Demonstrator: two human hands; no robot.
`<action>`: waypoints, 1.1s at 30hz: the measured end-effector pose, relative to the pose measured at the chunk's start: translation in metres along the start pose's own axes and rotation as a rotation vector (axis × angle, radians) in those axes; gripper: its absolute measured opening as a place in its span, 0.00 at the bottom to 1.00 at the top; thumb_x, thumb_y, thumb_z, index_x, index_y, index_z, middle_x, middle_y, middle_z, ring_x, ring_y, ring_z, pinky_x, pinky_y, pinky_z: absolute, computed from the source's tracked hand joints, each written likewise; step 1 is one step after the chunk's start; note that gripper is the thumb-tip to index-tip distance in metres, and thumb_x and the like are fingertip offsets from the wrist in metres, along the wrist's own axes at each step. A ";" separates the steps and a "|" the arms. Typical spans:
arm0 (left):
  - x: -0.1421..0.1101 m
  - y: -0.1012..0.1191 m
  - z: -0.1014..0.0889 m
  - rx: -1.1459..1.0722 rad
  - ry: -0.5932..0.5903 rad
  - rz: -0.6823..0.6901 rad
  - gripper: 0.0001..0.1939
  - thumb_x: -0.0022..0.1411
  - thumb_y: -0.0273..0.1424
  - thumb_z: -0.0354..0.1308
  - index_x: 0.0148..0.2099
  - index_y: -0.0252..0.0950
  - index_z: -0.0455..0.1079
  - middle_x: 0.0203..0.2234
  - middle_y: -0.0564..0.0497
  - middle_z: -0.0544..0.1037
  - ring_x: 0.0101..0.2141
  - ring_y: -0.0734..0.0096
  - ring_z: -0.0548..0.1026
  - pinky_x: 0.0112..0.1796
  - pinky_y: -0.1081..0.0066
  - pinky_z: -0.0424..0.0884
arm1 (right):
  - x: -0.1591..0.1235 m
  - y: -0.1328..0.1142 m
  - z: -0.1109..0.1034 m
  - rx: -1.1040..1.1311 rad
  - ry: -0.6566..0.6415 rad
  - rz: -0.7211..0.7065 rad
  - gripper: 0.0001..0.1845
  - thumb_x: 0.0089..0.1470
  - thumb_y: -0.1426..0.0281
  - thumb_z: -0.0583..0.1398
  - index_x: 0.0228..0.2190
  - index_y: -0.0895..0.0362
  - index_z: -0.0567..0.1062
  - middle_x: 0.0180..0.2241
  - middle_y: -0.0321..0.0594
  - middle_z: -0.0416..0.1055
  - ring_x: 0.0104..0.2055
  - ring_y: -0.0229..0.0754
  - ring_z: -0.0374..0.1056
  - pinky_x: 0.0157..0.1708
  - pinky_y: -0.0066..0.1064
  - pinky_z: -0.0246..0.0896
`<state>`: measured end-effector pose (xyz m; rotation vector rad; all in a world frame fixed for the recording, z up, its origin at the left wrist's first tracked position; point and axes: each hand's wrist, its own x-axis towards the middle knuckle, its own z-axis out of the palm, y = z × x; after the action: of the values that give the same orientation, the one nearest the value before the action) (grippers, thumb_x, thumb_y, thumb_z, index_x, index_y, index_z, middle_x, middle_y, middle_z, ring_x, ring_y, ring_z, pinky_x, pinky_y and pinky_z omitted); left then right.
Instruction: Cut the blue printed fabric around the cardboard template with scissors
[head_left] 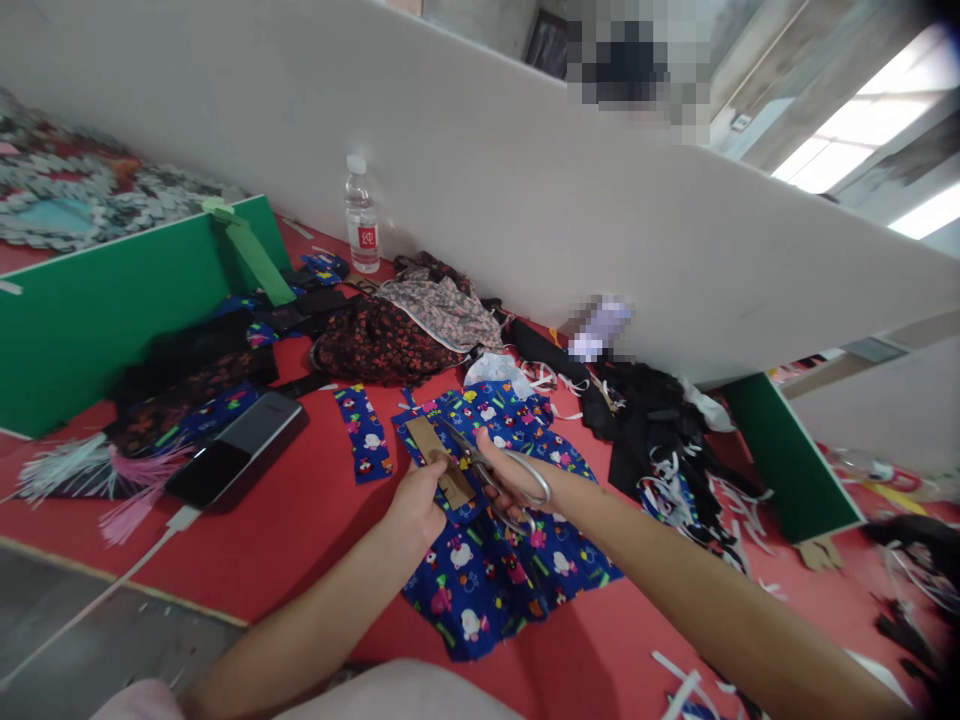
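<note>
A blue cartoon-print fabric (495, 580) lies spread on the red table (300, 510). My left hand (415, 508) pinches a brown cardboard template (439, 460) together with a fold of that fabric. My right hand (504, 480) grips metal scissors (499, 470), fingers through the handles, with the blades pointing left along the template's edge. A cut strip of the same blue fabric (364, 432) lies on the table just left of my hands.
A smartphone (238, 447) on a white cable lies at left beside fringed trim (97, 480). Green dividers (112, 300) and a white partition (525, 180) bound the table. A water bottle (361, 218), floral fabrics (405, 335) and black scraps (660, 440) lie behind.
</note>
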<state>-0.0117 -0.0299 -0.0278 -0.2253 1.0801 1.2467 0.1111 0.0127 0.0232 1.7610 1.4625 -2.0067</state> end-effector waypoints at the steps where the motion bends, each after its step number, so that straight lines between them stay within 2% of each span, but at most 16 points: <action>1: 0.001 0.000 0.000 -0.002 -0.001 0.004 0.10 0.58 0.18 0.51 0.40 0.35 0.68 0.21 0.54 0.74 0.20 0.73 0.74 0.29 0.68 0.74 | 0.002 0.002 -0.001 0.050 -0.029 0.002 0.38 0.46 0.35 0.36 0.26 0.55 0.62 0.18 0.31 0.54 0.14 0.30 0.48 0.11 0.23 0.46; 4: 0.003 -0.002 -0.002 -0.007 0.000 0.022 0.10 0.58 0.19 0.52 0.40 0.36 0.68 0.22 0.54 0.74 0.20 0.74 0.74 0.30 0.68 0.74 | 0.005 0.006 -0.004 0.103 -0.073 0.017 0.39 0.45 0.34 0.36 0.27 0.55 0.61 0.18 0.30 0.53 0.14 0.30 0.47 0.11 0.22 0.45; 17: 0.005 -0.003 -0.003 0.001 0.006 0.022 0.09 0.58 0.19 0.52 0.38 0.36 0.67 0.23 0.53 0.75 0.22 0.74 0.75 0.29 0.70 0.75 | 0.000 0.000 0.001 0.056 -0.029 0.028 0.37 0.49 0.37 0.37 0.24 0.57 0.60 0.18 0.30 0.54 0.13 0.27 0.48 0.09 0.20 0.45; 24: 0.001 -0.002 -0.002 0.013 0.009 0.049 0.12 0.57 0.17 0.51 0.40 0.36 0.68 0.21 0.55 0.73 0.19 0.75 0.73 0.28 0.70 0.75 | -0.002 -0.001 0.006 -0.015 0.060 -0.016 0.38 0.47 0.35 0.38 0.23 0.57 0.61 0.18 0.32 0.54 0.14 0.29 0.48 0.10 0.21 0.44; 29: -0.003 -0.001 -0.001 0.004 -0.003 0.067 0.14 0.56 0.17 0.52 0.42 0.38 0.68 0.22 0.55 0.74 0.19 0.73 0.74 0.27 0.69 0.75 | 0.003 -0.004 0.002 -0.019 0.000 0.012 0.38 0.46 0.35 0.36 0.22 0.56 0.60 0.17 0.31 0.53 0.13 0.29 0.49 0.08 0.22 0.44; 33: -0.004 -0.001 -0.001 -0.006 -0.009 0.069 0.15 0.56 0.17 0.52 0.44 0.38 0.68 0.23 0.54 0.75 0.21 0.72 0.75 0.30 0.68 0.75 | 0.008 -0.004 -0.001 0.004 -0.020 0.003 0.37 0.46 0.35 0.38 0.23 0.56 0.60 0.17 0.30 0.52 0.12 0.29 0.48 0.08 0.22 0.45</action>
<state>-0.0113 -0.0330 -0.0258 -0.1879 1.0841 1.3119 0.1065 0.0192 0.0193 1.7385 1.4509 -2.0211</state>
